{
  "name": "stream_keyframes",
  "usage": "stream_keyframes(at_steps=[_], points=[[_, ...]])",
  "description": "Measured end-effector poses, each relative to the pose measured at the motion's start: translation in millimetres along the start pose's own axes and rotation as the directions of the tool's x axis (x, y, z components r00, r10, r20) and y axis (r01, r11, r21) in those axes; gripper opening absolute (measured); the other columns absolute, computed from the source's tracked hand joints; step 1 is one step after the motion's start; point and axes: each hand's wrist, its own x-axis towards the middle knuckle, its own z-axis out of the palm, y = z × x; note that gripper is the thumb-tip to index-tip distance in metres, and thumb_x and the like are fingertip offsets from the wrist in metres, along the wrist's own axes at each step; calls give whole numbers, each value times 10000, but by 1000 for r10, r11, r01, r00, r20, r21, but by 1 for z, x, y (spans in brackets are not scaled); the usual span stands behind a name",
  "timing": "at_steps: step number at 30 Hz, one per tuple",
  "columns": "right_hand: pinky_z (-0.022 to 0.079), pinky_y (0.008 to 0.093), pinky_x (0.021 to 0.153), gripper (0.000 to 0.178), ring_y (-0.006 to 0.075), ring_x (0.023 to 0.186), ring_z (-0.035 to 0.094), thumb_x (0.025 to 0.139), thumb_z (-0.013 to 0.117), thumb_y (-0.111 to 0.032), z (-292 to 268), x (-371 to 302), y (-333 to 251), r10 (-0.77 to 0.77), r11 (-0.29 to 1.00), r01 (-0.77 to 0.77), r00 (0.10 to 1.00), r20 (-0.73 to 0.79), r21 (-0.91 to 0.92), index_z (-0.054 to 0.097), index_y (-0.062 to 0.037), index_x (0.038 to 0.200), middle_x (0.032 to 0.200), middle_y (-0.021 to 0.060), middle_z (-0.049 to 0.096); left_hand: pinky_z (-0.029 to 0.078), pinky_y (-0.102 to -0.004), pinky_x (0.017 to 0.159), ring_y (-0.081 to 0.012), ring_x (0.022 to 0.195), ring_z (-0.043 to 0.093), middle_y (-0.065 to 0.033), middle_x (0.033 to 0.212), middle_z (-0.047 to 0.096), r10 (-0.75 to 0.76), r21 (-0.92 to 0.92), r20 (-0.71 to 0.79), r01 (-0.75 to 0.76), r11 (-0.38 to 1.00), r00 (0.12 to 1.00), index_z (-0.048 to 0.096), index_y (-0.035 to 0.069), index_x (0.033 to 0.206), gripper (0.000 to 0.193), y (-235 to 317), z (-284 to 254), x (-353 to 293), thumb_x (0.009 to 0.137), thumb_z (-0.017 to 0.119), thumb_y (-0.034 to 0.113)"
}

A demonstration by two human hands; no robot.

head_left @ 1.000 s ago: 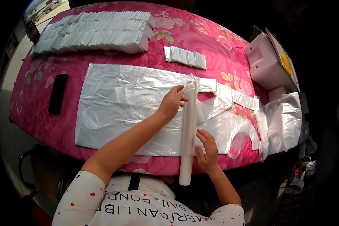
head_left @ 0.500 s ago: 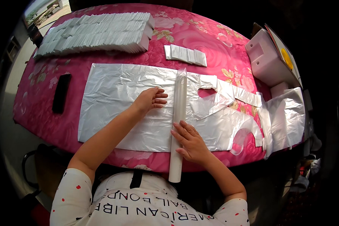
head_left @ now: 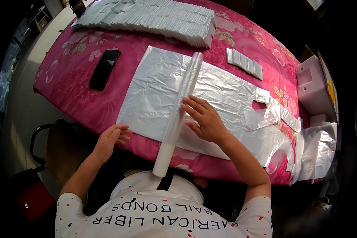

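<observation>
A pale, translucent tube (head_left: pixel 178 104) lies across a flat white plastic vest bag (head_left: pixel 222 95), its lower end sticking out past the near table edge. My right hand (head_left: pixel 204 118) rests against the tube's right side, fingers stretched out and apart, not wrapped around it. Near the bag's near left corner, my left hand (head_left: pixel 112 139) hovers just off the table edge, fingers loosely extended with nothing in them. Toward the right, the bag's cut handles (head_left: pixel 271 109) lie unfolded.
A long row of folded white bags (head_left: pixel 154 20) stands at the back, with a smaller folded stack (head_left: pixel 244 63) to its right. A black phone (head_left: pixel 104 70) lies left. At the right are a white foam box (head_left: pixel 314 85) and more plastic bags (head_left: pixel 317 150). A chair (head_left: pixel 63 148) stands at lower left.
The tube has moved left along the bag, with my right hand still on it. My left hand has gone from above the bag to its near left corner. The view has turned.
</observation>
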Motion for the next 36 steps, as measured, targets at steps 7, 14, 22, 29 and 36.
stream_keyframes(at_steps=[7,14,22,29,36], points=[[162,436,1093,500,277,1327,253,860,488,-371,45,83,-7,-160,981,173,978,134,-86,463,-93,1275,1381,99,376,434,-270,828,-149,948,555,-106,1172,505,118,144,-84,-105,984,989,462,-20,1200,319,-12,15,-35,908,427,103],[109,448,1095,489,343,1335,209,808,484,-225,109,156,-54,226,959,-252,955,-190,-129,472,-28,1256,1353,195,378,397,-409,901,-375,1009,474,-240,1123,445,362,895,-157,-23,446,919,281,-66,1303,802,-9,47,-24,706,716,247],[199,446,1067,800,353,1296,246,703,533,-78,118,143,-56,737,515,-244,616,-279,822,125,71,1374,1393,262,211,490,-282,752,-135,837,585,-120,1057,555,-85,-70,34,88,994,996,332,-21,1306,677,-3,31,-27,719,649,96],[508,311,691,631,143,769,536,721,640,-151,46,113,-49,632,-347,191,771,78,918,301,-50,1244,869,69,504,503,-276,664,-186,754,609,-218,1086,558,137,-775,558,455,438,818,245,-121,1325,904,-27,41,-39,663,702,290],[497,310,669,455,153,728,554,751,642,-135,29,84,-43,796,-48,27,605,22,998,357,-8,1083,851,89,513,467,-295,781,-172,875,585,-165,1078,571,-186,-193,351,265,945,918,328,-15,1322,696,-13,44,-15,754,633,247]])
